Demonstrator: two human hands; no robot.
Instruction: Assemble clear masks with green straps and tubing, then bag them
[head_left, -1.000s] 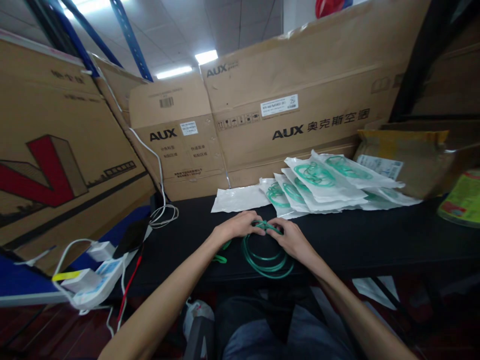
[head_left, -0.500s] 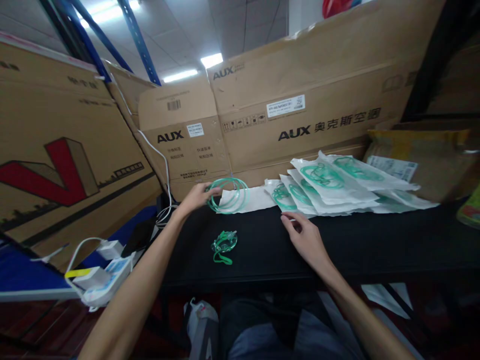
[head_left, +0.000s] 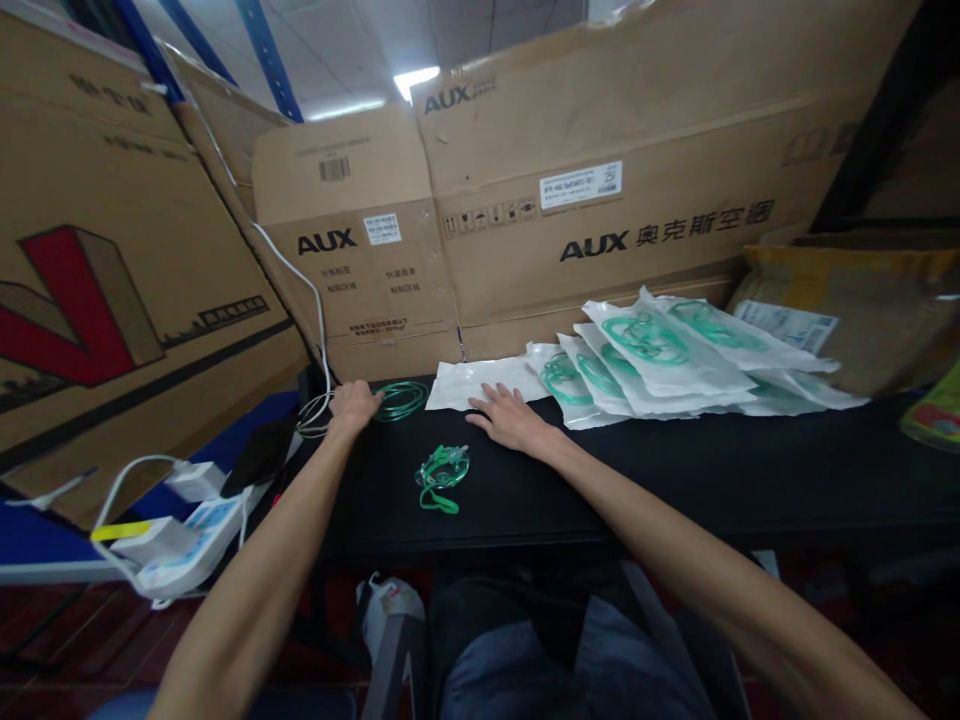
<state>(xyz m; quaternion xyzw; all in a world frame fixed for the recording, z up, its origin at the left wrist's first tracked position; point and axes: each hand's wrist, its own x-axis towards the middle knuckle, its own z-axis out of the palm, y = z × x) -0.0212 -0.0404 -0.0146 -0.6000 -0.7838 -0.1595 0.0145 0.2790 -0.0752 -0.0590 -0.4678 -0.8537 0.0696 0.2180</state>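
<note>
A coil of green tubing lies flat on the black tabletop at the back left. My left hand is closed at the coil's left edge, pinching it; the fingertips are partly hidden. To the right, my right hand has its fingers spread over the front edge of a flat white pouch. A clear oxygen mask with a green strap rests on the table in front of and between my hands.
Several white pouches with green tubing inside are piled at the right, beside a taped carton. Large cardboard panels stand along the back and left. A power strip with plugs sits at the left edge.
My left hand has moved left and lowered the tubing coil from above the pouch onto the table. My right hand has moved left from the pile to the flat pouch, its fingers spreading.
</note>
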